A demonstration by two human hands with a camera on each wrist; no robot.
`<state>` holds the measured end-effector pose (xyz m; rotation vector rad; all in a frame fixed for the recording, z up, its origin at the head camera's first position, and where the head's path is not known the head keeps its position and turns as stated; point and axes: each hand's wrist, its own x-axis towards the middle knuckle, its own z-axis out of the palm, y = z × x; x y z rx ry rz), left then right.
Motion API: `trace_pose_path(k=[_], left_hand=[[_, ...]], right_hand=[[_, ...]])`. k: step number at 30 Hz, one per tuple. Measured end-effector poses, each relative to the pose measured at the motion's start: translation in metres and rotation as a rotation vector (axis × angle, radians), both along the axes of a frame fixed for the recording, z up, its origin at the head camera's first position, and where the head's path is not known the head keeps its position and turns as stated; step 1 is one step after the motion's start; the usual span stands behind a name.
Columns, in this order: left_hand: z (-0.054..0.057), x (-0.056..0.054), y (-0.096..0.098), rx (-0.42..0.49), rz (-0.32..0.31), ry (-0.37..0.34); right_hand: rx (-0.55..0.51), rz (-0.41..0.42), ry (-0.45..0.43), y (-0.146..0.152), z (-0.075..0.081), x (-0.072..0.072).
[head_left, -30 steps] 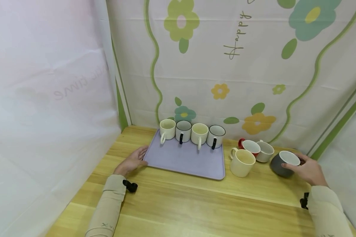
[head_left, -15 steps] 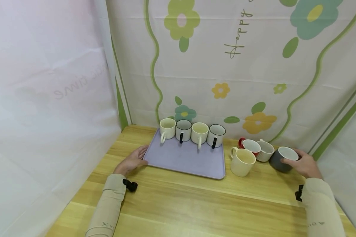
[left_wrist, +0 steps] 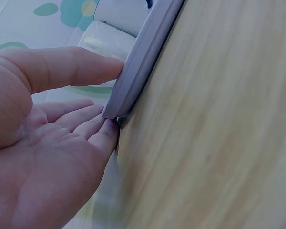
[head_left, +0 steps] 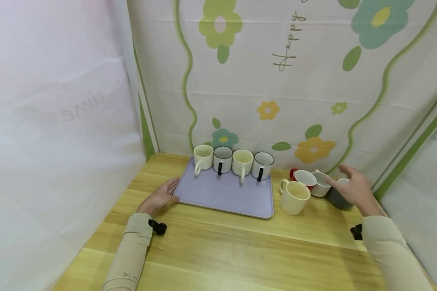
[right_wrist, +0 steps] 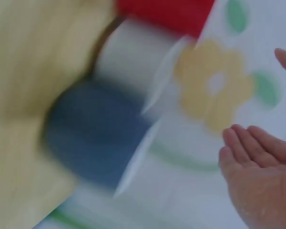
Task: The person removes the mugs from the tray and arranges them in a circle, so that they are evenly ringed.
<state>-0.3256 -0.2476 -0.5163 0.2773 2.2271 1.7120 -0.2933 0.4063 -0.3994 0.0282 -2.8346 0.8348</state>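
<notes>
Left hand rests flat on the wooden table, thumb over and fingers under the lavender tray corner, prob to steady it. Right hand hovers fingers spread, holding nothing, just above the dark grey mug beside the white, red & cream mugs. Four mugs line the tray's far edge, handles facing front.

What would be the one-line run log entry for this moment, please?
left hand: open, touching purple tray edge | right hand: open, above grey mug, not holding | tray: four mugs in back row

Beige sleeves — black wrist mounts, probably cameras.
</notes>
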Motion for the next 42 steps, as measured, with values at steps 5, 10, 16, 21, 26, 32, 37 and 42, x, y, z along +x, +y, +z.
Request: trace_pose_path(k=[5, 10, 16, 21, 26, 32, 37, 42], left_hand=[[-0.001, 0.001, -0.002, -0.001, 0.010, -0.003], [0.000, 0.002, -0.003, -0.001, 0.011, 0.008], [0.000, 0.004, -0.002, 0.006, -0.003, 0.010], [0.002, 0.007, -0.002, 0.011, -0.001, 0.010], [0.004, 0.008, -0.003, 0.015, -0.003, 0.011], [0.004, 0.006, -0.002, 0.016, -0.006, 0.010], [0.005, 0.005, -0.001, 0.000, -0.004, 0.002], [0.006, 0.005, 0.000, 0.004, -0.004, 0.004]], right_hand=[[-0.106, 0.133, -0.009, -0.064, 0.019, -0.001], [-0.160, 0.187, -0.041, -0.122, 0.020, -0.010], [-0.227, 0.144, -0.148, -0.167, -0.005, -0.028], [-0.340, 0.059, -0.215, -0.191, -0.030, -0.043], [-0.416, -0.017, -0.240, -0.205, -0.050, -0.056], [-0.486, -0.101, -0.240, -0.213, -0.069, -0.065], [-0.534, -0.135, -0.202, -0.216, -0.084, -0.071], [-0.541, -0.184, -0.161, -0.217, -0.093, -0.079]])
